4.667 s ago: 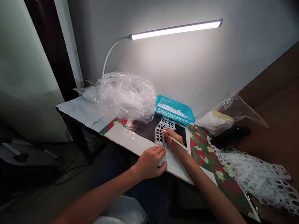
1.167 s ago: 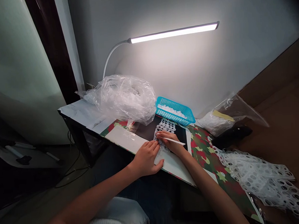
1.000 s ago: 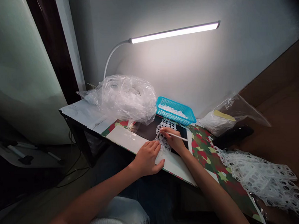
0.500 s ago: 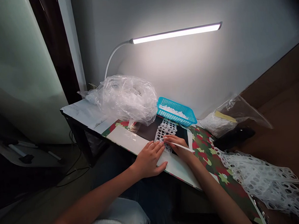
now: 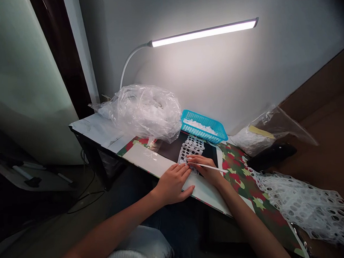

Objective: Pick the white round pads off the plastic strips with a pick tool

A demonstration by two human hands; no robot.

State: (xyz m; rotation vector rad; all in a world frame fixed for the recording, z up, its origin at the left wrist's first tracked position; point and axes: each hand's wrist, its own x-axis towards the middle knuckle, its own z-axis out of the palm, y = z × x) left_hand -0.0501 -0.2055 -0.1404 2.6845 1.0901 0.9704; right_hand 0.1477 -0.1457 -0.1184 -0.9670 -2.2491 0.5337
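Observation:
A white perforated strip [image 5: 191, 149], full of round holes, lies on a black panel [image 5: 211, 154]. My right hand [image 5: 205, 170] is shut on a thin white stylus [image 5: 213, 167], with its fingers on the strip's lower part. My left hand [image 5: 174, 181] rests flat, fingers apart, on a white card [image 5: 201, 195], its fingertips against the strip's lower end. That end of the strip is hidden under my hands.
A clear plastic bag of white material [image 5: 143, 113] and a blue plastic basket [image 5: 204, 126] holding white pieces stand behind the panel. A loose perforated white sheet [image 5: 307, 209] hangs over the camouflage-patterned mat's [image 5: 239, 190] right side. A bagged white bundle [image 5: 253, 141] lies further right.
My right hand has moved down the strip from its upper part, and the stylus now slants down to the right. My left hand has shifted slightly right.

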